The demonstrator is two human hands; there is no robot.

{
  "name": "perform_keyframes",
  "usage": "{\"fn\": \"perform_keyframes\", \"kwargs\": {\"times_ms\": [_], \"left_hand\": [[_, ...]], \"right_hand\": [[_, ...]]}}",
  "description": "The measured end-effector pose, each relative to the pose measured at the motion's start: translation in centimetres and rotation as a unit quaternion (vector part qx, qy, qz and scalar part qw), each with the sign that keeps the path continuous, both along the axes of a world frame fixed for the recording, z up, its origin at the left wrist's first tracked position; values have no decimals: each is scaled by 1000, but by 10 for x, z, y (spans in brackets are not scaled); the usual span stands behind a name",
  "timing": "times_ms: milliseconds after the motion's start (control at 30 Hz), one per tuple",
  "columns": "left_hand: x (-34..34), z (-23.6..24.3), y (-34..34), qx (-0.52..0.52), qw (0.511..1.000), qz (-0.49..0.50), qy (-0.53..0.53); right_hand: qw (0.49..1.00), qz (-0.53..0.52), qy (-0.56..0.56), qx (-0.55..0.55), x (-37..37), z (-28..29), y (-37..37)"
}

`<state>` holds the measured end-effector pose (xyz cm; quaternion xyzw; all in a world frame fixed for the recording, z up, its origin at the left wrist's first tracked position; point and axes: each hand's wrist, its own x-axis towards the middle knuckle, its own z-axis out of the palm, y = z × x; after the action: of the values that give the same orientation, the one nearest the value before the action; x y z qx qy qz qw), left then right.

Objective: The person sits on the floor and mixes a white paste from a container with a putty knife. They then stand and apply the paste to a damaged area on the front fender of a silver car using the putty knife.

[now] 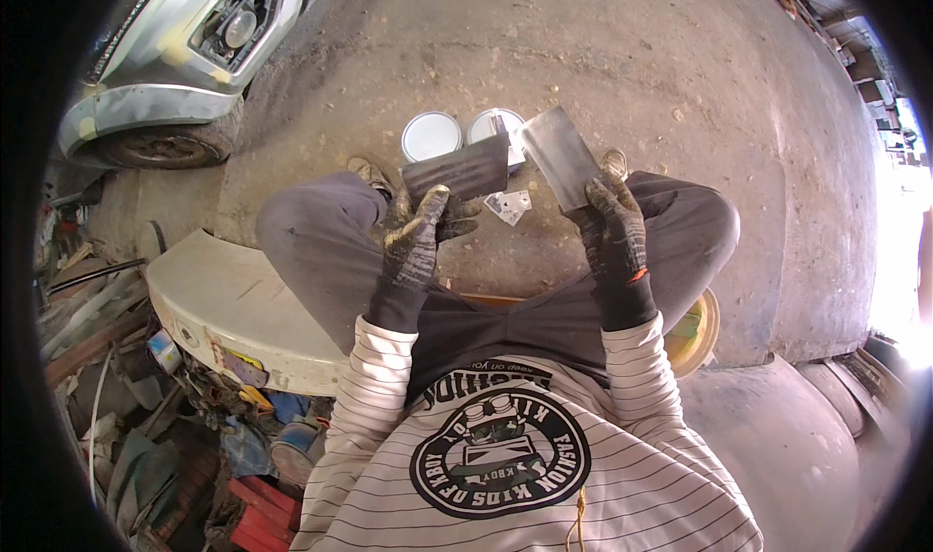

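Above the floor, the gloved left hand holds a dark flat plate and the gloved right hand a grey flat plate, both near one edge, maybe to leave their faces free.

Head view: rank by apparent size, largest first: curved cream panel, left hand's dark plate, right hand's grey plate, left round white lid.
1. Curved cream panel
2. Dark plate and grey plate, too alike to rank
3. Left round white lid
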<state>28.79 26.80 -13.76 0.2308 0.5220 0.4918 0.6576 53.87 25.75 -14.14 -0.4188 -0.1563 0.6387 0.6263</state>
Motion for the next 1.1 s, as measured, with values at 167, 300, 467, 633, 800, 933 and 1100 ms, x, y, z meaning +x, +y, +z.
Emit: {"fn": "perform_keyframes", "kwargs": {"times_ms": [167,300,467,633,800,933,1100], "left_hand": [[1,-1,-4,-29,999,15,-25],[4,-11,-5,5,998,52,-29],[2,-18,-7,68,994,49,64],[-1,-10,-14,23,988,-23,153],[-4,-15,-18,131,950,-28,282],[-14,-24,-19,101,976,-56,184],[-24,-20,-23,272,856,-213,384]], "right_hand": [[999,11,-37,-12,-12,4,-2],[991,90,-100,-4,-21,8,-5],[974,121,-190,30,-40,-3,-7],[973,212,-47,-74,-65,-11,-19],[981,13,-183,68,-38,-5,-1],[980,-11,-195,28,-14,-8,20],[881,83,-461,68,-21,-1,6]]}}
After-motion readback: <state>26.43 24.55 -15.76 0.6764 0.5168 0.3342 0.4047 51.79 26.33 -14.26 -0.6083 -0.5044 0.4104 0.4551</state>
